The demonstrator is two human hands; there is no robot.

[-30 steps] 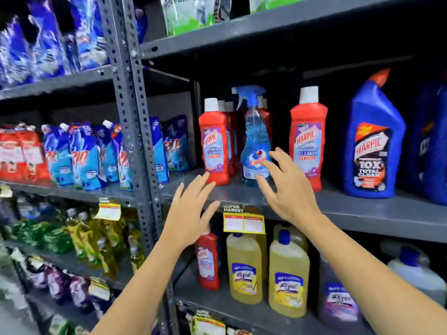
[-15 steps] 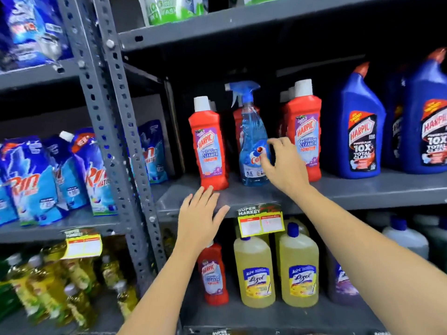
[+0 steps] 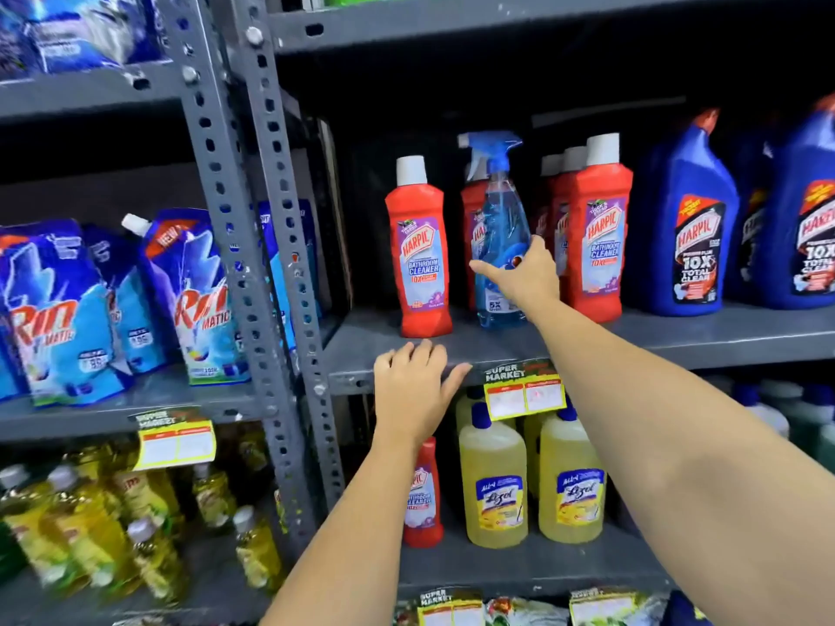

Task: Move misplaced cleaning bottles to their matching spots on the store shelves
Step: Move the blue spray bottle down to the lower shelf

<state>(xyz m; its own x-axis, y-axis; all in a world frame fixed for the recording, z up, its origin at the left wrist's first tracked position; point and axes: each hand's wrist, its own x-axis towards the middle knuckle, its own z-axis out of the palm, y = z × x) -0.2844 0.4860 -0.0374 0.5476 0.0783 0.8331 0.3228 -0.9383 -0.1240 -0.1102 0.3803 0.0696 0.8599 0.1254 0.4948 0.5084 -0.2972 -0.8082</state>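
While the right hand (image 3: pixel 519 277) is wrapped round the lower body of the spray bottle (image 3: pixel 499 246), the bottle stands upright on the shelf (image 3: pixel 677 336), between two groups of red Harpic bottles (image 3: pixel 422 250). It is judged misplaced, being the only sprayer in that row. The left hand (image 3: pixel 413 381) is laid flat, fingers spread, on the shelf's front edge just below the spray bottle, holding nothing.

Step in hand, as judged: lifting the sprayer out. A straight upward lift before any pull toward the body is advised, since red bottles stand close on both sides and directly behind it. The grip should be kept low and firm; the trigger head makes it top-heavy.

Not resolved: the sprayer's label is covered by the hand, so its brand cannot be read. Its matching spot is not identified in view. Whether the base is clear of the shelf cannot be told.
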